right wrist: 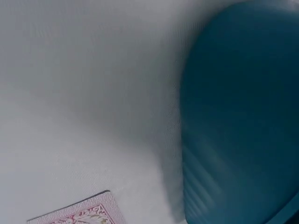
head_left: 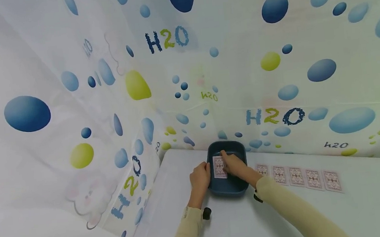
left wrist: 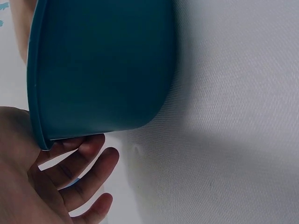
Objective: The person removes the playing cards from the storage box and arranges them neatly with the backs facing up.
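left hand grips the tub rim; right hand meets the card, fingers' hold unclear: probably light, bendy, slick, best pinched edgewise!

We see a deep blue-green tub with round corners, upright on the table. The left hand grips its side. Inside, a card shows its red-patterned back, the right hand at its right edge. We count five more cards lying in a row.
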Demonstrator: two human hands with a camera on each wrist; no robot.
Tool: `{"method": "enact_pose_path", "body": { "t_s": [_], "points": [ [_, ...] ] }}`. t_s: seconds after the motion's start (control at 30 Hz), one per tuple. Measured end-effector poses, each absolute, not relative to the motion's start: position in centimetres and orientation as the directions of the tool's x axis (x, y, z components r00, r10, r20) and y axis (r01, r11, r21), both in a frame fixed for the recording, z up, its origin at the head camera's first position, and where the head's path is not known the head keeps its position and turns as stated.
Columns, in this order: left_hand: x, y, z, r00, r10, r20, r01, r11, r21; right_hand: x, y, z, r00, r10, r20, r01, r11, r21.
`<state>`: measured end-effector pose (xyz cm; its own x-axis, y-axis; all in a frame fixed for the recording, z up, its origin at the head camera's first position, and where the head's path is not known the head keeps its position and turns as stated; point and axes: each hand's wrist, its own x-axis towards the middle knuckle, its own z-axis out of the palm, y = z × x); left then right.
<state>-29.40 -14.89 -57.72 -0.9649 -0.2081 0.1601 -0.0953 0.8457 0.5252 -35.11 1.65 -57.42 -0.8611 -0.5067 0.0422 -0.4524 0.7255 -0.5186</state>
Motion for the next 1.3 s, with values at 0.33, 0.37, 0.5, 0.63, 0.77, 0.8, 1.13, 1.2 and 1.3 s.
{"method": "enact_pose_path", "body": {
  "t_s": [0.33,0.37,0.5,0.63,0.77,0.8,1.13,1.2,1.3],
  "points": [
    [-29.4,-14.6,-57.8,-0.968,-0.195,0.160,-0.081,0.841,0.536,-34.7,2.5,-56.2,-0.898,-0.439,-0.012,-0.302,0.638,-0.708],
    [-29.5,-14.6,-57.8,-0.968,-0.194,0.158,-0.082,0.841,0.535,-34.8,2.8,-56.0,-0.900,-0.435,-0.020,-0.281,0.615,-0.737],
    [-29.6,-14.4,-57.8,-0.969,-0.193,0.154,-0.083,0.844,0.530,-34.8,4.3,-55.4,-0.896,-0.443,-0.019,-0.234,0.510,-0.828],
    [-29.7,-14.5,-58.0,-0.967,-0.193,0.167,-0.079,0.848,0.524,-34.6,6.1,-54.9,-0.878,-0.477,-0.023,-0.204,0.419,-0.885],
    [-29.7,-14.6,-58.0,-0.966,-0.200,0.167,-0.083,0.845,0.529,-34.1,7.8,-54.2,-0.861,-0.508,-0.023,-0.185,0.355,-0.916],
    [-29.7,-14.6,-58.0,-0.965,-0.203,0.166,-0.086,0.843,0.530,-33.9,8.2,-54.1,-0.859,-0.512,-0.026,-0.182,0.351,-0.918],
    [-29.5,-14.9,-57.9,-0.960,-0.208,0.186,-0.076,0.838,0.540,-33.0,12.7,-53.4,-0.865,-0.499,-0.050,-0.157,0.364,-0.918],
    [-29.5,-14.9,-57.9,-0.961,-0.208,0.183,-0.077,0.836,0.544,-32.9,13.6,-53.5,-0.864,-0.500,-0.059,-0.149,0.366,-0.919],
    [-29.5,-14.9,-57.9,-0.963,-0.210,0.170,-0.084,0.831,0.549,-32.8,14.9,-53.8,-0.865,-0.497,-0.071,-0.137,0.369,-0.919]
  ]
}}
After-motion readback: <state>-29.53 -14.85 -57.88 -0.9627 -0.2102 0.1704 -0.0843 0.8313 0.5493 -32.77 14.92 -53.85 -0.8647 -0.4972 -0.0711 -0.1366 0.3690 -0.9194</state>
